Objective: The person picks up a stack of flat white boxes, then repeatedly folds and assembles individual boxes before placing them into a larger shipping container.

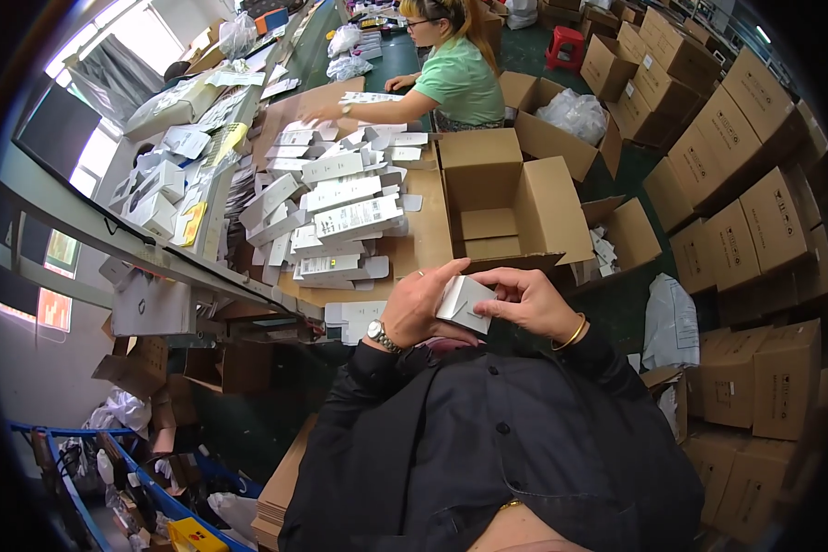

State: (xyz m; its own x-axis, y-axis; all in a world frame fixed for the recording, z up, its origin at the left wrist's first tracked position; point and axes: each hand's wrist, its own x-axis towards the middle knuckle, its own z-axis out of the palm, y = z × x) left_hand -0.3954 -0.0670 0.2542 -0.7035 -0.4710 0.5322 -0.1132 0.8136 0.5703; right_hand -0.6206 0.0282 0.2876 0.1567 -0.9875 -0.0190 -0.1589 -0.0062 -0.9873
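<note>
A small white carton point(467, 303) is held in front of my chest, its end facing up toward me. My left hand point(420, 305) is wrapped round the carton's left side, thumb along the top. On the other side, the fingers of my right hand point(530, 301) pinch at the carton's right edge by its end flap. What lies inside the carton is hidden. Just beyond my left hand, a pile of white cartons point(345, 195), several with end flaps standing out, covers the brown worktable point(423, 239).
An open cardboard box point(488, 225) stands just beyond my hands, with another open box point(621, 235) to its right. Across the table a person in a green shirt point(460, 87) reaches toward the pile. Stacked brown boxes point(727, 138) line the right side; a shelf frame point(156, 244) runs along the left.
</note>
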